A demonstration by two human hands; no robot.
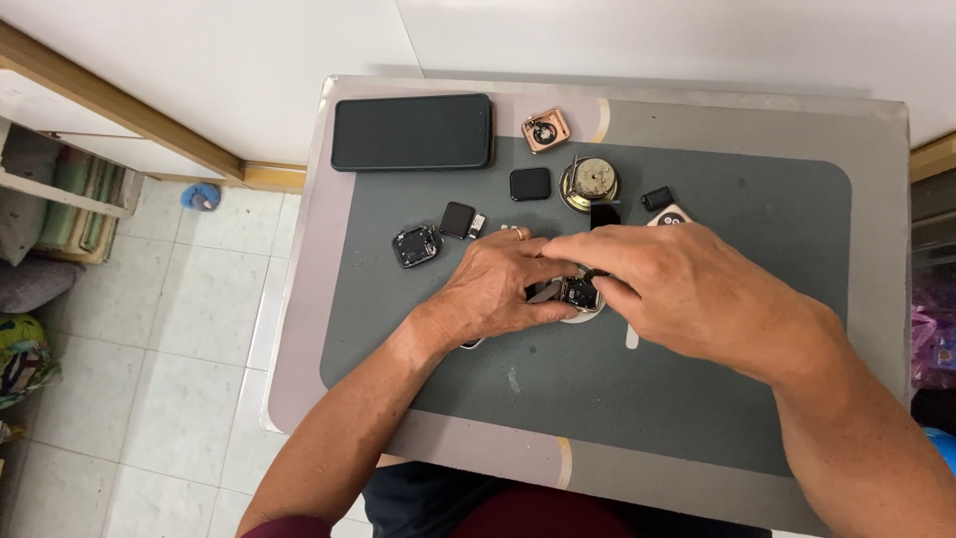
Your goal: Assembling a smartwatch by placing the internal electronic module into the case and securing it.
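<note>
Nearest to me, the person's two forearms came up over the near edge of the small table (876,149) and met above the dark grey work mat (637,389). The left hand (493,289) lay low on the mat, its fingers curled in and pressed against the side of a small square watch body (579,293), steadying it. The right hand (677,289) arched over from the other side, thumb and forefinger pinched together on something dark at the top edge of that same watch body; what exactly the fingertips gripped I could not tell. The watch body sat between the two hands, open face up, on a pale round pad that showed just beneath it.

Just beyond the left hand's knuckles lay an opened watch case (415,245) with its insides showing, and beside it a small black screen module (458,219). Past the right hand's fingers a pale watch back (669,213) peeked out, with a small black part (656,197) just behind it. Farther out sat a black square screen (530,183) and a round brass-coloured movement (589,182). Farthest from both hands, near the table's far edge, rested a rose-gold watch case (546,130) and, to its left, a black smartphone (411,132) lying face up.
</note>
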